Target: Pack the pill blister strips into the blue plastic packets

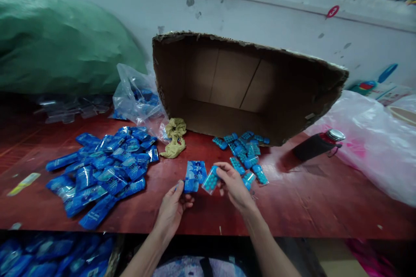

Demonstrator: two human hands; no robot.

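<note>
My left hand [175, 203] pinches a small blue printed packet [191, 186] between thumb and fingers, above the red table. Just beyond it another blue packet [196, 169] lies flat. In my right hand [232, 184] is a small clear container of blue beads [210, 181], gripped at its blue end and tilted toward the left hand. Several more bead containers [241, 154] lie in a loose group beyond the right hand, at the mouth of the box. To the left is a heap of filled blue packets [110, 162].
A cardboard box [224, 78] lies on its side against the wall. Near it are a crumpled yellowish cloth [175, 138] and a clear bag [136, 99]. A dark bottle [312, 146] stands right; a yellow-handled cutter [24, 184] lies left. More blue packets [48, 253] sit below the table edge.
</note>
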